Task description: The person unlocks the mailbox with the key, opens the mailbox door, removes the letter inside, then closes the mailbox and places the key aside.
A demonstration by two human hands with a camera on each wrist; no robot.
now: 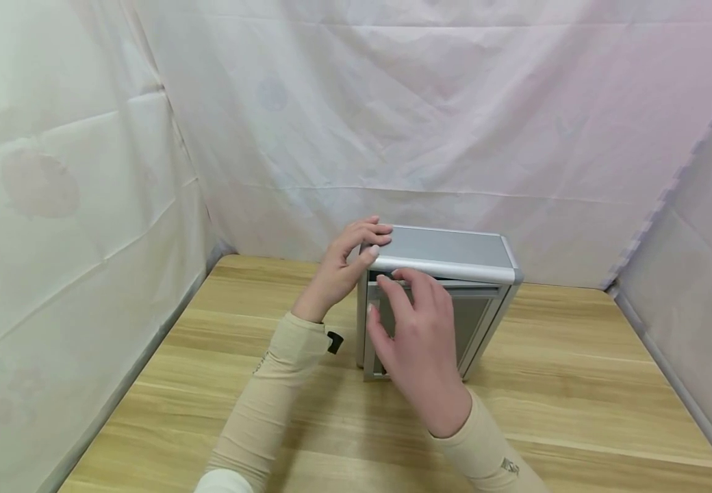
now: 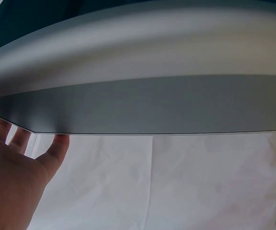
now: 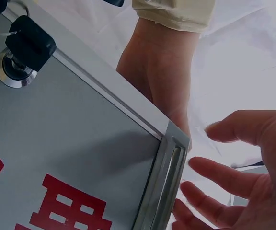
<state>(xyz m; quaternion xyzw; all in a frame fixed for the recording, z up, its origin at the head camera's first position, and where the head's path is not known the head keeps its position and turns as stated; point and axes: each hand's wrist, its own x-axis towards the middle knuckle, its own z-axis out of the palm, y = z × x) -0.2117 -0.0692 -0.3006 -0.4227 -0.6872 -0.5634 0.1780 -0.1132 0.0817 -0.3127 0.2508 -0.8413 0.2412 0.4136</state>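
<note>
A grey metal box (image 1: pixel 448 246) with silver edging stands on the table. Its framed front door (image 1: pixel 473 308) is ajar, leaving a dark gap along the top left. My left hand (image 1: pixel 337 267) rests on the box's top left corner, thumb and fingertips on the top; in the left wrist view those fingers (image 2: pixel 56 151) touch the panel's edge. My right hand (image 1: pixel 420 342) has its fingers at the door's upper left, and the right wrist view shows the thumb (image 3: pixel 229 127) apart from it. A black-headed key (image 3: pixel 30 43) sits in the door's lock (image 3: pixel 16 72), beside red characters (image 3: pixel 73 206).
The box stands toward the back of the wood-grain table (image 1: pixel 578 383). White patterned cloth (image 1: pixel 454 123) hangs behind the table and along both sides. A small black piece (image 1: pixel 334 342) sticks out at my left cuff. A metal ring (image 3: pixel 20 7) hangs by the key.
</note>
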